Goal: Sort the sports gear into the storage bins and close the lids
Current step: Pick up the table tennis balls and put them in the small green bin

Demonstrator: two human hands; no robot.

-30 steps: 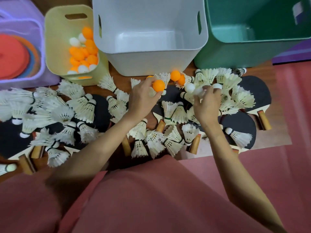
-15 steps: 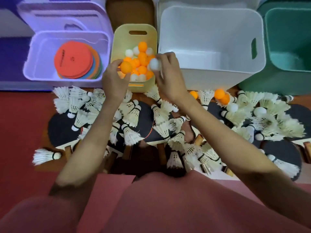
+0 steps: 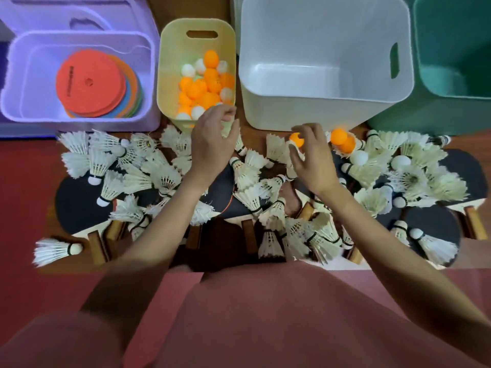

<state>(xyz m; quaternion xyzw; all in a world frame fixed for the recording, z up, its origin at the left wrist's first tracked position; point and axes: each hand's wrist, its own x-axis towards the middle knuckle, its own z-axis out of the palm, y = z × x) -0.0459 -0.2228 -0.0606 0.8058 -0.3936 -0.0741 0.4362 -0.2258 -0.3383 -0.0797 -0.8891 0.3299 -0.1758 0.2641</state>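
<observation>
The small yellow bin point(image 3: 170, 75) holds several orange and white table tennis balls point(image 3: 206, 87). My left hand point(image 3: 212, 142) hovers at the bin's near edge, its fingers loosely curled and holding nothing. My right hand point(image 3: 312, 155) is over the pile in front of the white bin point(image 3: 318, 107). Its spread fingers curve next to an orange ball point(image 3: 295, 138) without closing round it. Two more orange balls point(image 3: 341, 139) and two white balls point(image 3: 359, 157) lie among the shuttlecocks point(image 3: 249, 171) and black paddles point(image 3: 77, 205) on the floor.
A purple bin point(image 3: 24, 75) at the far left holds flat coloured discs point(image 3: 90, 83), with its lid behind it. A green bin point(image 3: 451, 62) stands at the far right. Shuttlecocks and paddles cover the floor from left to right; my pink-clad knees fill the foreground.
Both hands dropped their balls into the yellow bin. My left hand pulled back to the bin's near edge, and my right hand swung right and down to an orange ball on the floor.
</observation>
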